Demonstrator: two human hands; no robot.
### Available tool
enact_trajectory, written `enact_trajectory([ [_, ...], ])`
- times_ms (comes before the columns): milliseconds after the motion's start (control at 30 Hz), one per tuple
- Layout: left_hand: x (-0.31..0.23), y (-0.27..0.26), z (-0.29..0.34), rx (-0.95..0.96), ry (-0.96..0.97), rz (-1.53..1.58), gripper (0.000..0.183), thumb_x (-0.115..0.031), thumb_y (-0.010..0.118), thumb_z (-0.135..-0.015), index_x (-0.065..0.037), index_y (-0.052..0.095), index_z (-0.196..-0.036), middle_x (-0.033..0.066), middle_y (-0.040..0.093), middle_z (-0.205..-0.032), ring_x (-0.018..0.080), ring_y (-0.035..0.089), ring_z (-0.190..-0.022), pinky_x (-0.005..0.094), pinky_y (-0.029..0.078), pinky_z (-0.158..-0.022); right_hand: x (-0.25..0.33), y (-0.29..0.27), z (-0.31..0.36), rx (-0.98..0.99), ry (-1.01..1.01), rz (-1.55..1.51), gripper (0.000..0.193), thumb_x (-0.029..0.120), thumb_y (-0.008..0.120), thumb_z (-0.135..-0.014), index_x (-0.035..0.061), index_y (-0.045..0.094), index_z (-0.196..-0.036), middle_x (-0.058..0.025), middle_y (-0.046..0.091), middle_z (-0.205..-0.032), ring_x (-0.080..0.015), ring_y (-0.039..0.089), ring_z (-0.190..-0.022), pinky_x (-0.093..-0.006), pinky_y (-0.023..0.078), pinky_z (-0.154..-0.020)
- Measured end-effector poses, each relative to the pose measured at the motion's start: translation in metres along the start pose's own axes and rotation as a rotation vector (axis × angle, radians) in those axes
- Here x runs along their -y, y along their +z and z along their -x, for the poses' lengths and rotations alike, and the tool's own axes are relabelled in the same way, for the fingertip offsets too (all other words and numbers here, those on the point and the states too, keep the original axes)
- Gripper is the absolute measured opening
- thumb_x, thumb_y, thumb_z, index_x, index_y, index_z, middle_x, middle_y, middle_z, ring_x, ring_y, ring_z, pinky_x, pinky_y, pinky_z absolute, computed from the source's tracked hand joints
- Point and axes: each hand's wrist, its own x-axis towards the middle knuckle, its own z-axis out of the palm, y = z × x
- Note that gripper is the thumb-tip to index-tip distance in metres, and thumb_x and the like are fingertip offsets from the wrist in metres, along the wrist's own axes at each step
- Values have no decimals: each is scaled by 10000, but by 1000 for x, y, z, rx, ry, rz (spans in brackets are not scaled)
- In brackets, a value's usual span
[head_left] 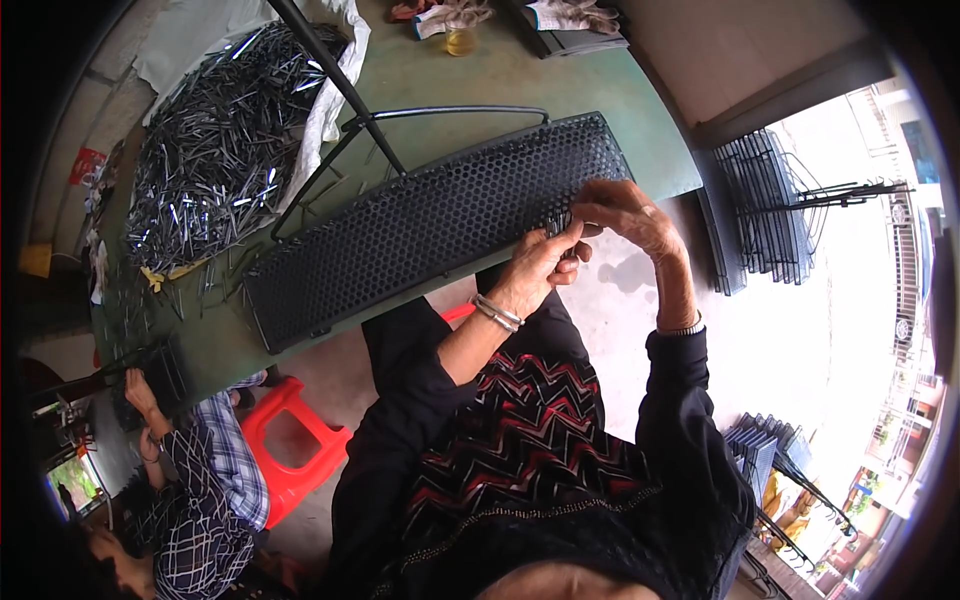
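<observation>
A long black perforated metal panel [430, 220] lies slantwise on the green table, its near edge at my hands. My left hand [535, 270], a bracelet at its wrist, is closed on several small dark metal strips [557, 226] beside the panel's near right edge. My right hand [630, 215] bends over the panel's right end, its thumb and fingers pinched close to the left hand's fingertips. Whatever is in that pinch is too small to make out. A bent black rod frame [450, 109] with a long pole [335, 70] lies across the panel's far side.
A large heap of small metal strips [220, 140] lies on a white sack [335, 110] at the left. Gloves [575, 15] and a small glass [460, 40] stand at the back. Black racks [765, 205] lean at right. Lower left, a co-worker's hand [140, 390] works near a red stool [290, 445].
</observation>
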Motion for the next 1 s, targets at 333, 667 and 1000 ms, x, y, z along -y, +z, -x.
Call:
enact_trajectory([
  [333,-8,11,2,-54,-9,-170,427,-391,548,-939,-6,603,-1113,54,598,-801,38,373,-591,156,286,-479,2,-5,4,-73,-27,-50,141,113,601,-845,-25,622,-862,-66,622,-755,-135,602,-693,-262,478,-632],
  [667,-2,3,-4,69,-14,-136,451,-430,518,-946,-16,580,-1113,93,621,-778,28,347,-540,160,278,-459,6,-8,6,6,14,-75,150,122,585,-848,-25,613,-865,-56,595,-761,-121,601,-726,-263,478,-668],
  [1000,4,5,-8,-60,-126,-64,356,-351,531,-953,-38,542,-1123,122,623,-795,62,404,-558,184,295,-467,-10,-21,-22,-876,-184,70,111,86,569,-880,-15,614,-890,-88,662,-750,-135,639,-692,-263,503,-654],
])
